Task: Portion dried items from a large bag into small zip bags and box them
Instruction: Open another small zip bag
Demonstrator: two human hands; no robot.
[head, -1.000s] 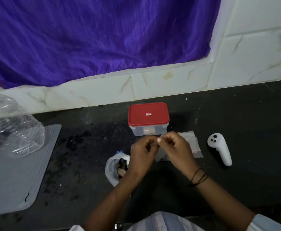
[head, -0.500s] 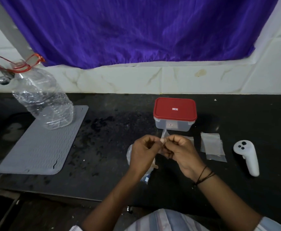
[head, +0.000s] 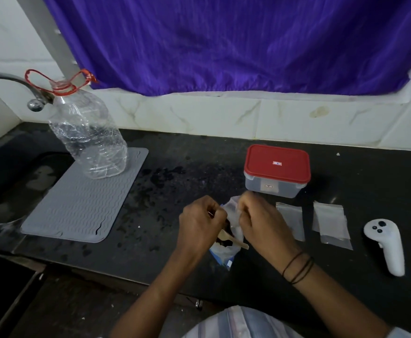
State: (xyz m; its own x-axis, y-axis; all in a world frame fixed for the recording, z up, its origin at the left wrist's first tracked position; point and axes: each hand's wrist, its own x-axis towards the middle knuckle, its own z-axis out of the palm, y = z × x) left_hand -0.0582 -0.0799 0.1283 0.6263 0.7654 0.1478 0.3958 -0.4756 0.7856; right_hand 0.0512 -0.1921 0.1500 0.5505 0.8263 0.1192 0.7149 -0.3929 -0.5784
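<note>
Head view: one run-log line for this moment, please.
step: opening small zip bag | left hand: pinching | right hand: pinching | box: lidded

Two bare forearms are seen reaching in from the bottom edge, each ending in a bare hand: the left hand [head: 199,223] and the right hand [head: 264,224]. Several thin black bands [head: 297,267] are worn around the right wrist. A striped garment [head: 238,324] in pale blue, grey and white is seen at the bottom edge, and a pale sleeve edge [head: 402,334] is seen at the lower right corner.
</note>
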